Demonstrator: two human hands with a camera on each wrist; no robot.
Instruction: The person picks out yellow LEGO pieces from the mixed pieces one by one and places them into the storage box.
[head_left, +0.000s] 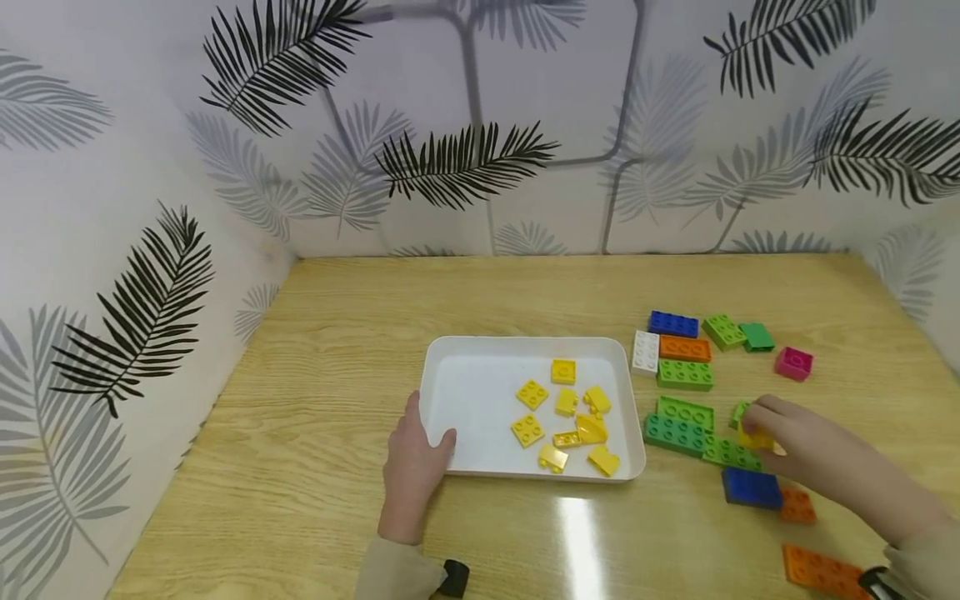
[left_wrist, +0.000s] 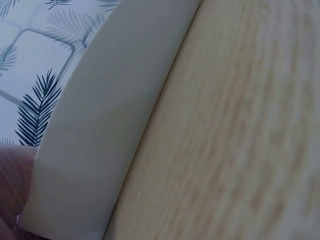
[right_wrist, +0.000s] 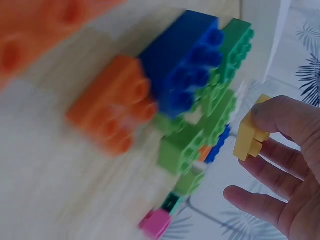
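Observation:
My right hand (head_left: 787, 437) pinches a yellow toy brick (right_wrist: 246, 135) between thumb and fingers, above the loose bricks on the right. In the right wrist view the brick's studs face the palm. At the near left corner of a white tray (head_left: 465, 348), my left hand (head_left: 415, 462) holds the rim, thumb on the inner side and fingers along the outside. Only a bit of that hand shows in the left wrist view, beside the tray's outer wall (left_wrist: 95, 125). Several yellow bricks lie in the tray's right half, among them a square one (head_left: 527, 431) and a curved one (head_left: 592, 429).
Right of the tray lie several bricks: a white one (head_left: 645, 352), blue one (head_left: 752, 487), dark green one (head_left: 674, 434), pink one (head_left: 794, 363) and long orange one (head_left: 825, 571). A patterned wall (head_left: 525, 208) borders the wooden table (head_left: 300, 375) at the back.

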